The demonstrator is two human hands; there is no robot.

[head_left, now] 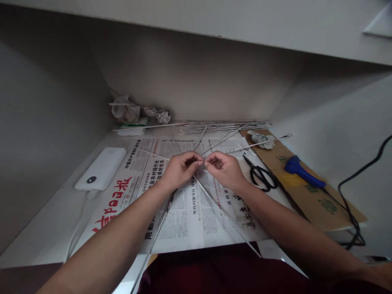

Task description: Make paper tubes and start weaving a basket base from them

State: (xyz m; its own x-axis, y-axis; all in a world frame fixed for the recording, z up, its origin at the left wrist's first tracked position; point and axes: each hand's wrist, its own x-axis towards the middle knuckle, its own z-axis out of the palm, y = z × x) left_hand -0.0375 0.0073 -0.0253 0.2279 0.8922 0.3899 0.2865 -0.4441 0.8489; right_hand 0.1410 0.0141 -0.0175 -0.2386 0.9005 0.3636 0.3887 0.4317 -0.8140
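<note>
Several thin rolled-paper sticks (226,216) spread outward like spokes over a sheet of newspaper (171,237). At the point where they cross, my left hand (183,168) is closed in a pinch on the sticks. My right hand (226,168) pinches at the same crossing from the other side, its fingertips nearly touching those of the left. The crossing itself is mostly covered by my fingers. Two long sticks reach from there toward my body, while others point to the far side and to the left and right.
To the right lie black-handled scissors (263,178), a cardboard sheet (332,208), a blue glue gun (303,171) with a black cord, and crumpled paper (261,140). A white power bank (102,168) rests left. Spare paper sticks (220,127) and a plastic bag (125,109) line the back wall.
</note>
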